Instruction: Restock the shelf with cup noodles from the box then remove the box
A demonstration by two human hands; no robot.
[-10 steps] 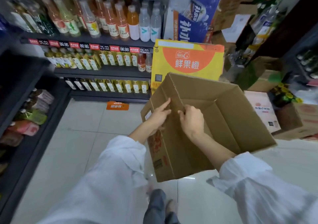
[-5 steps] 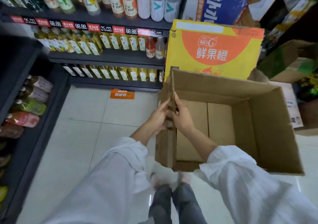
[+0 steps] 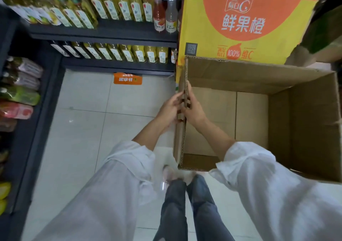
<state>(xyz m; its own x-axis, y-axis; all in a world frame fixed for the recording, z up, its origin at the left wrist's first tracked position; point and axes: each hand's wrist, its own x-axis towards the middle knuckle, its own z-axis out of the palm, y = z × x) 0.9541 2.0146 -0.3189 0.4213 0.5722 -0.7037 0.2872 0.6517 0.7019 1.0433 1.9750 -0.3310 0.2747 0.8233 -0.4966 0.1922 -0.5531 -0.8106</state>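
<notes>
Box (image 3: 259, 78) unprinted inside; behind, carton (image 3: 240, 22) reads 鲜果橙.

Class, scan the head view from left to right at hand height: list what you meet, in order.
Snack packets on the dark side shelf → tiled floor → left hand → right hand → empty cardboard box.

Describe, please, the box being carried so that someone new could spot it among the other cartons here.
Start at the big yellow and orange juice carton standing right of the drink shelves. Just in front of it is the plain brown cardboard box, open-topped and empty, its left wall held between the left hand and right hand. Unlike its printed neighbour, its visible surfaces are bare.
</notes>
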